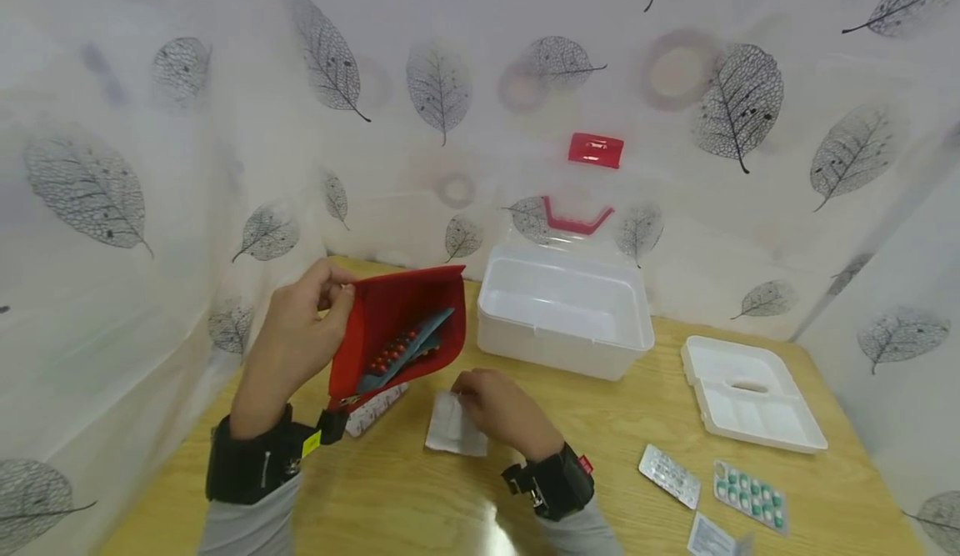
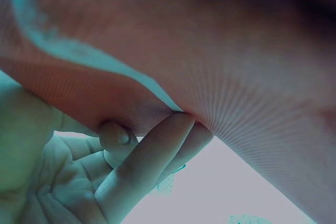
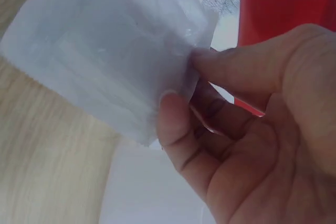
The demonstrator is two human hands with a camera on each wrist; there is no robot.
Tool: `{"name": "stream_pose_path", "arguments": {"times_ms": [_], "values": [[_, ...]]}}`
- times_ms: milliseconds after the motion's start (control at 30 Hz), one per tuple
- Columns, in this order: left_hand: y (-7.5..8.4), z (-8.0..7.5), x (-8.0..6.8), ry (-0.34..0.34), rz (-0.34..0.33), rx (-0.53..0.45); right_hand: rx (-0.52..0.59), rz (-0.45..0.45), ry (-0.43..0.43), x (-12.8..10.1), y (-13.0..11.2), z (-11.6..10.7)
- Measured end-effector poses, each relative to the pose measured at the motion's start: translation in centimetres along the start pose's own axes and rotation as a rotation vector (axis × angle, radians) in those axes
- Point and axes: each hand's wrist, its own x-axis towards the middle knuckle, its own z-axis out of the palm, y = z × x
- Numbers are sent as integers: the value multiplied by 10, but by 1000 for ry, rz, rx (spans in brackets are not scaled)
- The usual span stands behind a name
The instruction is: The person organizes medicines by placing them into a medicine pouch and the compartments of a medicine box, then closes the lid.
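My left hand (image 1: 296, 335) pinches the edge of a red pouch (image 1: 435, 285) and holds it tilted above the table, its mouth facing me. Inside the pouch lie blister packs (image 1: 408, 352), one with red-orange pills. The left wrist view shows the fingers (image 2: 149, 161) against the pouch fabric (image 2: 94, 90). Between thumb and fingers, my right hand (image 1: 506, 410) holds a flat white packet (image 1: 453, 431) just over the table; the right wrist view shows this packet (image 3: 105, 66) as a sealed, slightly see-through sachet. A pale pill strip (image 1: 377, 410) lies below the pouch, partly hidden by it.
An opened white box (image 1: 555, 348) with a clear lid and red handle (image 1: 577, 224) stands at the back. On the right are a white compartment tray (image 1: 765, 418), a silver blister pack (image 1: 670, 476), a green-and-white capsule pack (image 1: 750, 496) and a small printed packet (image 1: 708, 537).
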Motion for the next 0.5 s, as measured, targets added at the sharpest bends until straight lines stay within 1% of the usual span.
{"name": "stream_pose_path", "arguments": {"times_ms": [67, 200, 333, 500], "values": [[0, 0, 0, 2, 1, -2, 16, 5, -3, -1, 1, -4], [0, -1, 0, -1, 9, -14, 68, 10, 20, -3, -1, -15], [0, -1, 1, -9, 9, -22, 119, -17, 74, -9, -9, -31], [0, 0, 2, -22, 4, -21, 105, -70, 138, -20, -18, -50]]}}
